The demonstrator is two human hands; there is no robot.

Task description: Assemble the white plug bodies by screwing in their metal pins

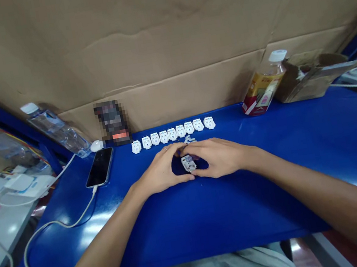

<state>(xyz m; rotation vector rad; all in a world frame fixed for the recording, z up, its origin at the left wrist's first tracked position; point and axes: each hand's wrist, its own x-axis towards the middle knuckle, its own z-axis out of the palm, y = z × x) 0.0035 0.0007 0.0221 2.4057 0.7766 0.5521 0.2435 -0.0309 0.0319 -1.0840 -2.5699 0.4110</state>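
Between the fingertips of both hands, just above or on the blue table, is a small white plastic part [189, 163] with a greyish piece on its face. My left hand [162, 168] curves round it from the left, thumb at its lower edge. From the right, my right hand [219, 156] closes on the same part with thumb and fingers. Some fingertips are hidden behind it. Just beyond the hands lie a few small pale pieces [189, 139], too small to name. Behind them several similar white plastic parts [172, 134] stand in a row.
A phone [100, 167] with a white charging cable [64, 225] lies at the left. Behind it leans a clear water bottle [56, 127]. To the back right stand a drink bottle [262, 86] and an open cardboard box [310, 78]. Cardboard [151, 55] walls the table's back.
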